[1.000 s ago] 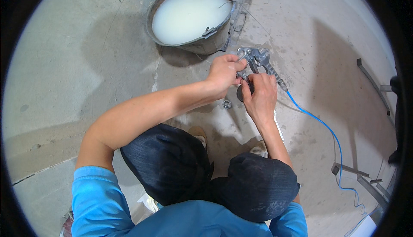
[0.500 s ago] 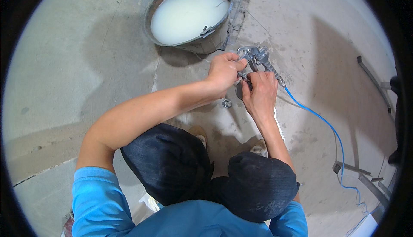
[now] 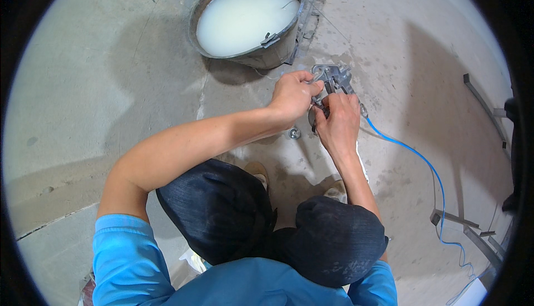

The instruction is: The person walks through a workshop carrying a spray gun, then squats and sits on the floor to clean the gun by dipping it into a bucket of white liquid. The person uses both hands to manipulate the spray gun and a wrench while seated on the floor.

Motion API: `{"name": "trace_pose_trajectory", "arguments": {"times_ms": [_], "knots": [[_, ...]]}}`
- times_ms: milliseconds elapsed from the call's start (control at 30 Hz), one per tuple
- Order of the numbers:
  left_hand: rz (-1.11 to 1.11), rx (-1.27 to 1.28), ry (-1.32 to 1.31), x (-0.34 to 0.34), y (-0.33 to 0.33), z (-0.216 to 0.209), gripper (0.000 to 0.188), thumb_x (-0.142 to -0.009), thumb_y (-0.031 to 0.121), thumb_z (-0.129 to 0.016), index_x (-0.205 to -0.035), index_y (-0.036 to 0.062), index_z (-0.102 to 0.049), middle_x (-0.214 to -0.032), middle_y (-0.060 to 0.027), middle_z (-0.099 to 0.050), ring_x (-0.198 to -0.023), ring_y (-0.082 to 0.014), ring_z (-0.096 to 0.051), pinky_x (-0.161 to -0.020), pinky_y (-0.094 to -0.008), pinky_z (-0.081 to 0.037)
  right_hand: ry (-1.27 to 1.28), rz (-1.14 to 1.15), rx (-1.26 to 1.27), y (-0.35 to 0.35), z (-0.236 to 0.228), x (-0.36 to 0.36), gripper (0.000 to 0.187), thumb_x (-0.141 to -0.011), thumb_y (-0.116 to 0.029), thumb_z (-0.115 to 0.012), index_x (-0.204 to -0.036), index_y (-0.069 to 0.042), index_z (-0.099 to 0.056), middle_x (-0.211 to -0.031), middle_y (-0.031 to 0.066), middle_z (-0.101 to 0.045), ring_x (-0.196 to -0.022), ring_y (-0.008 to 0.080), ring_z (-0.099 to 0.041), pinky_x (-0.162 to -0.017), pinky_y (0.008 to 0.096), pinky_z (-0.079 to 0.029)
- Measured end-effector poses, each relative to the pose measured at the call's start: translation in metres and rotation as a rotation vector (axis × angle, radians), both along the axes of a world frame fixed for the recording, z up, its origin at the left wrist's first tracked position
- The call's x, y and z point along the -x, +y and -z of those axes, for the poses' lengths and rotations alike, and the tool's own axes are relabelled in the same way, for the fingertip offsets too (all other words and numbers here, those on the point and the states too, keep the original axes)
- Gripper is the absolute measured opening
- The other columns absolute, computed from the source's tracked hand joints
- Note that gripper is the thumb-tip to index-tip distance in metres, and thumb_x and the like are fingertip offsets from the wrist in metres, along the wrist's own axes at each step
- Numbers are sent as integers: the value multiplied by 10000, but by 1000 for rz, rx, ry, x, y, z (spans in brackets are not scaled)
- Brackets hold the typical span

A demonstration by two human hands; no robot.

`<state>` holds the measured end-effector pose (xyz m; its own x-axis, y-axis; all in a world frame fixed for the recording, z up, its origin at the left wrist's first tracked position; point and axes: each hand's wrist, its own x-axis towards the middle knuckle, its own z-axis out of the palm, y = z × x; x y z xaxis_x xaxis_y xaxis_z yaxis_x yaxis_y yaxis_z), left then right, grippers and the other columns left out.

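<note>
Beyond my knees, both hands are on a grey metal spray gun [image 3: 337,76]. My left hand [image 3: 295,99] is closed at the gun's left end, thumb and forefinger pinching it. My right hand [image 3: 339,118] curls just below the gun's body, its fingers closed on a part I cannot make out. A dark rounded piece [image 3: 312,117] shows between the two hands, mostly covered. From the gun's lower right end runs a blue hose [image 3: 413,149]. A small round metal fitting [image 3: 294,133] lies on the floor below my left hand.
A dark bucket [image 3: 264,60] of cloudy whitish liquid stands ahead, a thin wire [image 3: 328,18] arching from it. Metal strips [image 3: 483,103] lie at the right, with more metal bars [image 3: 459,219] near the hose's far end. My shoes [image 3: 257,171] are on the concrete floor.
The spray gun has tilted and its upper end sits slightly lower. My hands have shifted a little with it, the right fingers curling further round the part they hold.
</note>
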<state>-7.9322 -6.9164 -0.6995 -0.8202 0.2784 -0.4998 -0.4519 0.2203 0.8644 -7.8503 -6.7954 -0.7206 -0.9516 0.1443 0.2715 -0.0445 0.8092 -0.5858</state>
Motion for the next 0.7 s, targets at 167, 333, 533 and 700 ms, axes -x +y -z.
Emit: {"name": "trace_pose_trajectory", "arguments": {"times_ms": [167,333,533,700], "knots": [[-3,6,40,-3,1,3,157,-962,170,-681,-1040,37,-650,-904,-10,-656,-802,-95,-581,-710,-273,-503,15,-22,-32,0,1,-2,185,-767,-110,-764,-845,-17,-624,-890,133,-604,-921,330,-540,-810,462,-420],[-35,-23,-42,-3,2,-5,152,-964,173,-678,-1026,37,-650,-912,-14,-656,-809,-103,-588,-714,-285,-515,26,-58,-45,1,4,-3,163,-789,-96,-744,-889,-6,-651,-890,142,-611,-909,330,-550,-794,457,-430],[-73,-33,-113,-2,1,-5,125,-968,164,-670,-1003,44,-661,-924,-31,-649,-831,-123,-601,-721,-296,-528,-1,-39,31,-1,11,-3,180,-815,-110,-740,-943,-6,-669,-924,142,-628,-930,330,-556,-817,443,-442],[-138,-85,-122,5,0,-2,116,-965,148,-666,-991,36,-654,-914,-44,-639,-805,-137,-613,-683,-305,-576,41,28,81,2,11,-6,233,-824,-166,-757,-1003,-34,-687,-957,114,-642,-956,328,-559,-856,453,-436]]}}
